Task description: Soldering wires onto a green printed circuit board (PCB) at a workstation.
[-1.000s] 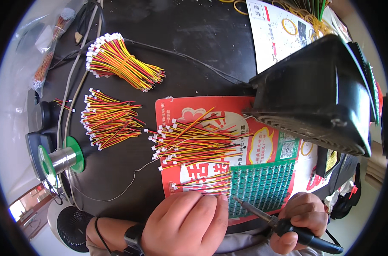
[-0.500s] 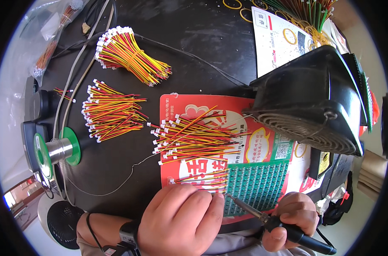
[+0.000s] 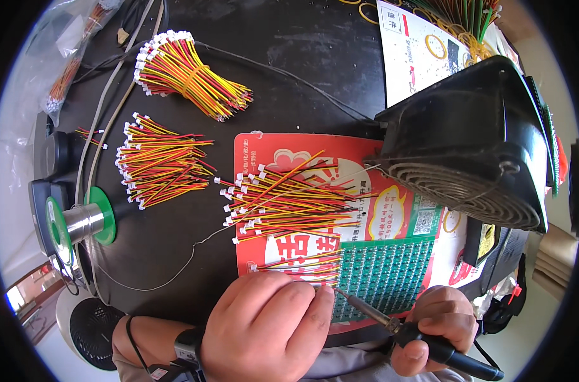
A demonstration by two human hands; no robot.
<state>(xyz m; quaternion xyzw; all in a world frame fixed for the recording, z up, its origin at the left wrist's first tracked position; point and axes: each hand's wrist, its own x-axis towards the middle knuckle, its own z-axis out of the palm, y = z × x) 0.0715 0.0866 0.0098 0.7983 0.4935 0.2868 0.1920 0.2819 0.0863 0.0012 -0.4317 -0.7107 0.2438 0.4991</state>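
My right hand grips a black-handled soldering iron, fingers wrapped round the handle. Its metal tip reaches the left edge of a green circuit board panel, right beside my left fingertips. My left hand is closed, thumb and forefinger pinched at that edge on a thin wire lead, mostly hidden by the fingers. Several wire leads lie in a row against the board just above this hand. Beyond them, a loose pile of red, yellow and black leads with white connectors rests on a red printed sheet.
A black fan stands at the right, behind the board. Farther left are a second pile of leads, a banded bundle and a green solder spool. Solder wire trails over the dark table. An iron-tip sponge sits right.
The whole scene has shifted slightly up and left in view. Both hands keep nearly the same pose, and the iron's tip stays by my left fingertips.
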